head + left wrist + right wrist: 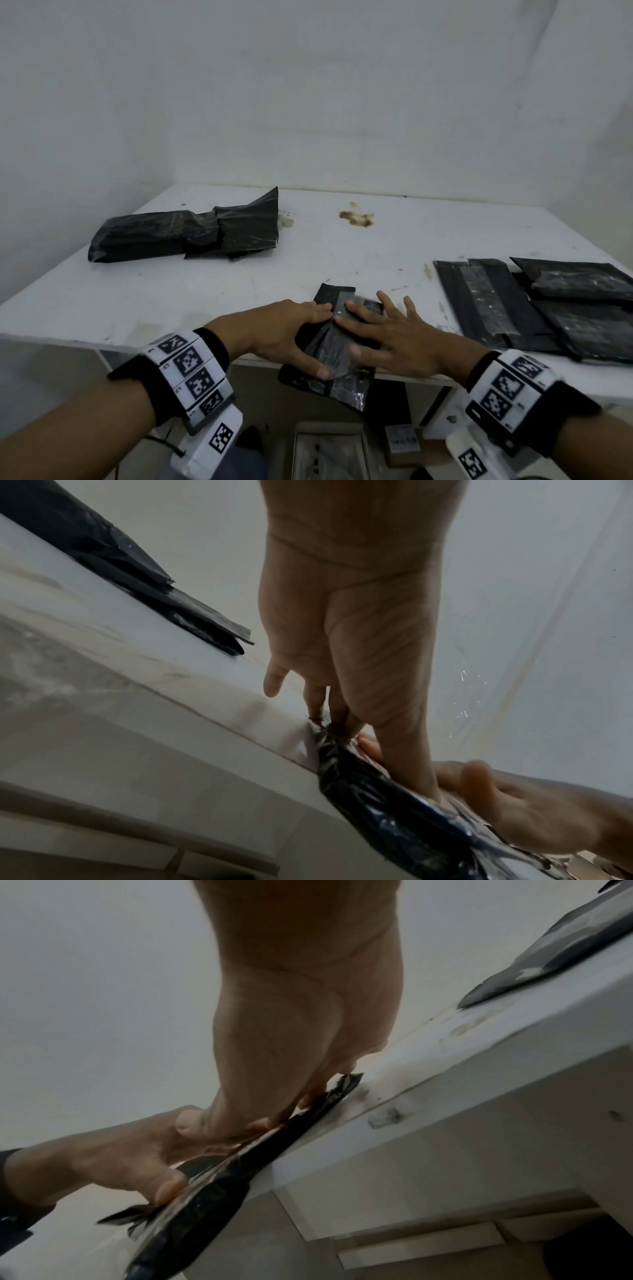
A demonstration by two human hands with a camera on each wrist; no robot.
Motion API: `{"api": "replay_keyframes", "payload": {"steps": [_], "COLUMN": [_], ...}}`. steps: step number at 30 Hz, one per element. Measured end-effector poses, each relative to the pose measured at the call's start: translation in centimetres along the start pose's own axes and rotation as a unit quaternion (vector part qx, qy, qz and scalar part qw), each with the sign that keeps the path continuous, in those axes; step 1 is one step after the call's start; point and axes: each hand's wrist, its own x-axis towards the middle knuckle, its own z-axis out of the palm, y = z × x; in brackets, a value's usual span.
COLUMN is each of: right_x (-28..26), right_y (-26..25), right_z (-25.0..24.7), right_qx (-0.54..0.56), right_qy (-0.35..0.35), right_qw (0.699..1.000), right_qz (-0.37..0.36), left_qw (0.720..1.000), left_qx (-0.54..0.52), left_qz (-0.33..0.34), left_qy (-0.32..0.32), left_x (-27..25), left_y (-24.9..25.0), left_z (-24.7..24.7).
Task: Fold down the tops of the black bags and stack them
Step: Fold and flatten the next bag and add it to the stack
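A black bag [329, 347] with a glossy strip lies across the front edge of the white table [342, 253], its near end hanging over the edge. My left hand [298, 329] lies flat on its left side, fingers straight and thumb pressing near the edge. My right hand [380, 330] presses flat on its right side with fingers spread. In the left wrist view the left hand [342, 647] reaches down onto the bag [377, 799]. In the right wrist view the right hand [291, 1031] presses the bag [205, 1199]. Flat folded bags [513, 308] lie overlapping at the right.
A heap of crumpled black bags [185, 233] sits at the back left of the table. A brown stain [356, 219] marks the far middle. White walls close in the back and left. Boxes [329, 452] stand on the floor under the table.
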Motion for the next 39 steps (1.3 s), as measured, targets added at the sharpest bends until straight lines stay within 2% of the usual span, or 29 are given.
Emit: {"api": "replay_keyframes", "payload": {"steps": [5, 18, 24, 27, 30, 39], "right_x": [0.9, 3.4, 3.0, 2.3, 1.7, -1.6], "right_y": [0.0, -1.3, -1.7, -2.2, -2.7, -4.1], "right_z": [0.2, 0.0, -1.7, -1.4, 0.1, 1.7], "right_qx": [0.081, 0.151, 0.185, 0.120, 0.047, -0.073], "right_qy": [0.022, 0.101, 0.084, 0.089, 0.058, 0.016], "right_qw": [0.996, 0.979, 0.972, 0.983, 0.995, 0.997], "right_qz": [0.027, 0.089, 0.119, 0.103, 0.065, 0.025], "left_qw": [1.000, 1.000, 1.000, 0.999, 0.999, 0.995], "left_qx": [-0.002, -0.004, 0.014, 0.032, 0.041, 0.069], "left_qz": [0.001, -0.003, -0.008, -0.020, -0.029, -0.049], "left_qy": [-0.001, -0.002, -0.010, -0.012, -0.018, -0.056], "left_x": [0.0, 0.1, 0.0, -0.1, -0.2, 0.0], "left_y": [0.0, -0.6, -0.3, 0.3, 0.3, 0.4], "left_z": [0.1, 0.6, 0.8, 0.8, 0.7, 0.4]}}
